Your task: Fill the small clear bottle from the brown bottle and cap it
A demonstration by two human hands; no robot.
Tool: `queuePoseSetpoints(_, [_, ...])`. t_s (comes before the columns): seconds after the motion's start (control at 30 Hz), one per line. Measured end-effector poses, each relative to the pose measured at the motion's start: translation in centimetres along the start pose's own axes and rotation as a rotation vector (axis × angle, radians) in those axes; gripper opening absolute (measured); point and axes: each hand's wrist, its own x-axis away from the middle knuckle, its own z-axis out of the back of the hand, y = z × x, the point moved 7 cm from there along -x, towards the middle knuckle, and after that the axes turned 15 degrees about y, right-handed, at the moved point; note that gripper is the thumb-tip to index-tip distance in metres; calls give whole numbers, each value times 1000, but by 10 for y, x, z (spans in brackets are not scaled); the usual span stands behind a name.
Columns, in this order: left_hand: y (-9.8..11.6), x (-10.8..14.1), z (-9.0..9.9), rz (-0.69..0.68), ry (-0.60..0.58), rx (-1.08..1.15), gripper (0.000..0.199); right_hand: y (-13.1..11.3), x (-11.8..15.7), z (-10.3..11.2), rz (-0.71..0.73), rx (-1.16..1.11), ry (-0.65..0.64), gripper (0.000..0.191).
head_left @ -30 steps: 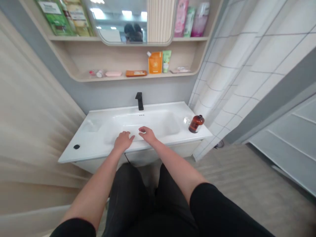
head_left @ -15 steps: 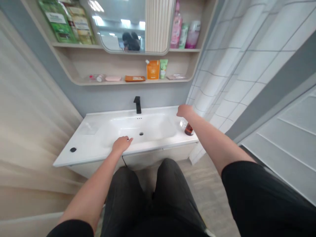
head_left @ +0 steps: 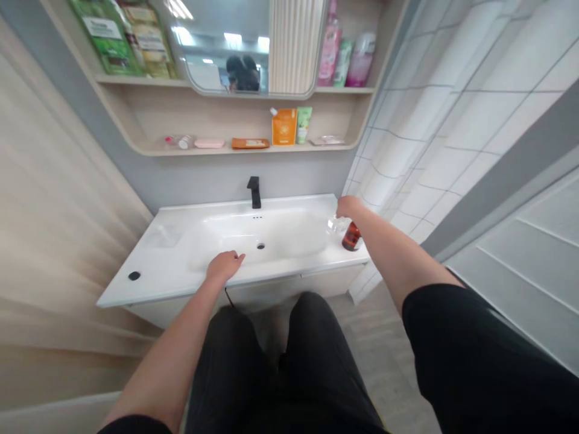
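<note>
**Step in hand (my judgement):** R-hand work at the R end of the basin; L hand in support only.

**R hand:** My R hand (head_left: 350,208) is raised at the far R corner of the white ceramic vanity basin (head_left: 172,253), directly above and touching or nearly touching a small clear glassy container (head_left: 335,225). Fingers are curled downward and partly hidden by the back of the hand. Cannot tell if they pinch the item or what contact they make.

**Item location:** The clear item stands on the basin's R deck, just L of an amber-brown bottle (head_left: 351,236). Exact shape unclear at this res.

**L hand:** My L hand (head_left: 225,266) lies at the front edge of the basin, near the round drain (head_left: 260,246). Fingers are extended, roughly pressed together, and hold nothing.

**Surroundings:** A matte-black faucet (head_left: 254,191) stands at the rear centre. A round black button (head_left: 134,276) sits on the L deck. Above, a pale wood wall shelf (head_left: 136,150) carries an orange stand-up pouch (head_left: 284,126) and a green squeeze tube (head_left: 304,125).

**Next move (judgement):** Any lift of the clear item calls for a firm closure of the R fingers around it, clear of the bottle alongside.
</note>
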Motion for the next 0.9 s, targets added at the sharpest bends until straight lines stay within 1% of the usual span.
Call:
queuePoseSetpoints(0.07, [-2,-1,-1,8,-1,18,51,-19,0,3,49,-48,-27,43])
queuePoseSetpoints(0.13, [-4,-1,0,13,5,59,49,-42,1,6,105,-109,-53,41])
queuePoseSetpoints(0.23, [1,2,2,2,34,202,47,-87,13,9,195,-222,-71,41])
queuePoseSetpoints(0.3, [13,4,2,-18,47,413,59,-122,32,9,256,-298,-81,38])
queuePoseSetpoints(0.4, [45,3,0,-44,26,814,94,-177,71,5,355,-445,-84,28])
queuePoseSetpoints(0.43, [56,1,-2,-54,16,908,105,-197,86,4,406,-587,-96,22])
queuePoseSetpoints(0.47, [65,0,-4,-62,13,970,110,-214,100,1,452,-722,-129,18])
queuePoseSetpoints(0.5, [73,-2,-6,-66,14,1003,110,-228,112,-3,474,-821,-149,18])
queuePoseSetpoints(0.53, [77,-4,-8,-62,25,1017,105,-238,122,-7,480,-887,-150,17])
queuePoseSetpoints(0.6, [77,-7,-11,-27,65,1032,91,-250,137,-20,460,-993,-138,14])
queuePoseSetpoints(0.63, [74,-8,-12,-5,88,1049,86,-251,142,-27,431,-1064,-132,16])
queuePoseSetpoints(0.7, [65,-8,-13,37,125,1113,83,-249,152,-45,320,-1245,-155,35])
queuePoseSetpoints(0.77, [59,-7,-13,55,129,1172,83,-245,164,-68,197,-1421,-269,61])
queuePoseSetpoints(0.83, [57,-6,-13,53,93,1202,81,-244,178,-87,130,-1544,-404,84])
queuePoseSetpoints(0.87, [58,-5,-14,48,67,1210,80,-244,183,-94,117,-1583,-445,90])
queuePoseSetpoints(0.9, [59,-4,-13,42,42,1215,79,-244,187,-99,104,-1609,-457,91])
